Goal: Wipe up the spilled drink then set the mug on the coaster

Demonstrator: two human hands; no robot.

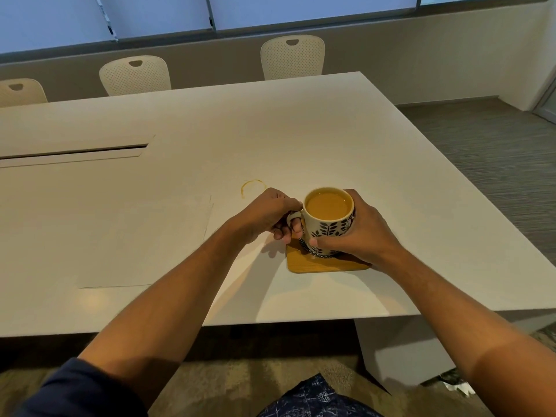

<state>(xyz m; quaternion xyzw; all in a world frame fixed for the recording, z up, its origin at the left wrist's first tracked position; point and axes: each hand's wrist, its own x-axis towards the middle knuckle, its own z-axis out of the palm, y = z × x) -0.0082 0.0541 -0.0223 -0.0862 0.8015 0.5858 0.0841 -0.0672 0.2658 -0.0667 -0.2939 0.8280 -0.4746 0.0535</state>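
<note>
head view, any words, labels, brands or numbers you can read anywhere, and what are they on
None: no readable text in this view.
mug: only a dark leaf pattern, no words.
coaster: plain wood colour, no print.
table: bare apart from a brown ring stain, no label.
chairs: perforated backs, no brand visible.

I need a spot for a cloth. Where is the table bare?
Bare: the table beyond the mug, and its right side to the edge. Left has faint paper sheets. Crowded: left hand, right hand, coaster, drink ring.
</note>
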